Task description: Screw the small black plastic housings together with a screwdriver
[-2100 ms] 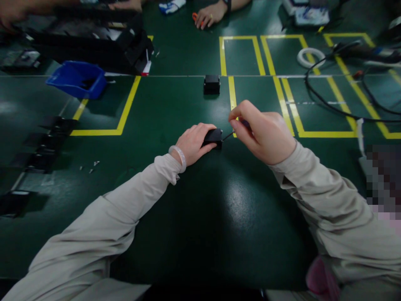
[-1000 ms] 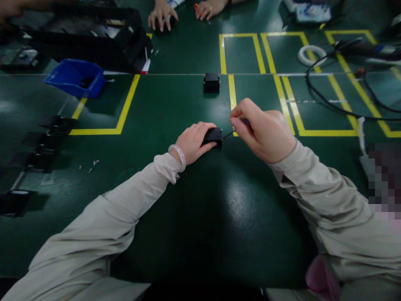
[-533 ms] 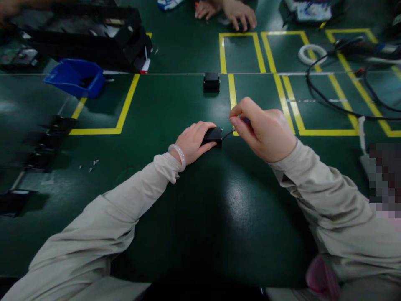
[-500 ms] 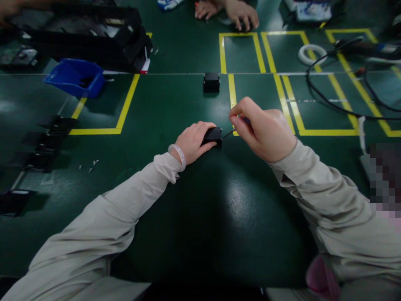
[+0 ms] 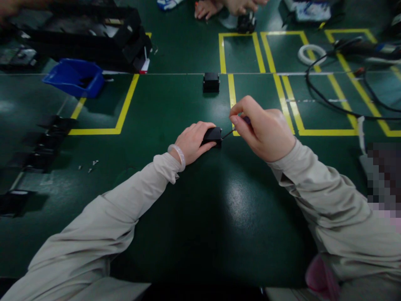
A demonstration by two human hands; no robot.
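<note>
My left hand (image 5: 194, 142) is wrapped round a small black box (image 5: 213, 134) on the green table, thumb on the near side and fingers over the far side. In my right hand (image 5: 263, 129) is a screwdriver (image 5: 228, 134); its thin shaft slants down to the left, and the tip meets the box's right end. Most of the screwdriver's handle is hidden by my closed fingers. A second black box (image 5: 211, 82) stands farther back. Several small screws (image 5: 90, 169) lie on the table left of my left hand.
A blue bin (image 5: 75, 79) and a large black rack (image 5: 94, 39) stand at the back left. Black parts (image 5: 44, 150) line the left side. Black cable (image 5: 326, 98) and a white tape roll (image 5: 311, 55) lie at right. Another person's hands (image 5: 206, 9) are at the far edge.
My hands, the box and the screwdriver keep nearly the same place. Across the table, the other person's hand has lifted, showing a dark object beneath it.
</note>
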